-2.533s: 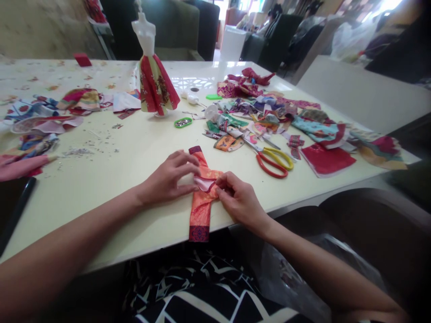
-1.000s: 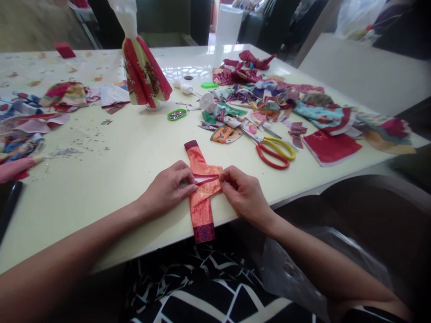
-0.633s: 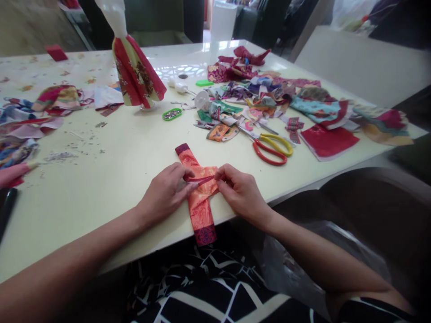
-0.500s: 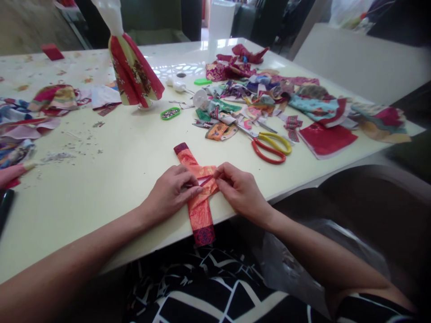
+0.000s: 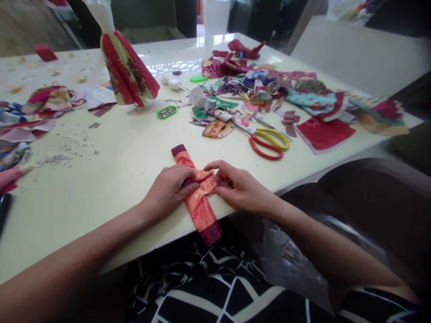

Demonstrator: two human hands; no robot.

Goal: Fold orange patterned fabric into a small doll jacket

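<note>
A small orange-red garment [image 5: 201, 211] with dark maroon cuffs lies at the table's front edge, its lower cuff reaching over the edge. My left hand [image 5: 177, 181] pinches the garment's body from the left, thumb and fingers pressed together beside the dark red trim. On the other side, my right hand [image 5: 232, 181] has its thumb and fingers bent round the right end of the garment, thumb at its lower corner and index finger over its top. The two front panels lie close together, with the trim running between my hands.
Scissors [image 5: 269, 142] with red and yellow handles lie right of the garment. Behind are fabric scraps [image 5: 235, 87] and a green tray of pins [image 5: 166, 112]. A doll in a red and cream skirt [image 5: 126, 72] stands at the back left. More cloth [image 5: 50, 98] lies left.
The garment's front opening has closed up, and its lower cuff has swung to the right. My right hand's index finger has lifted and spread from the thumb. The view has shifted slightly.
</note>
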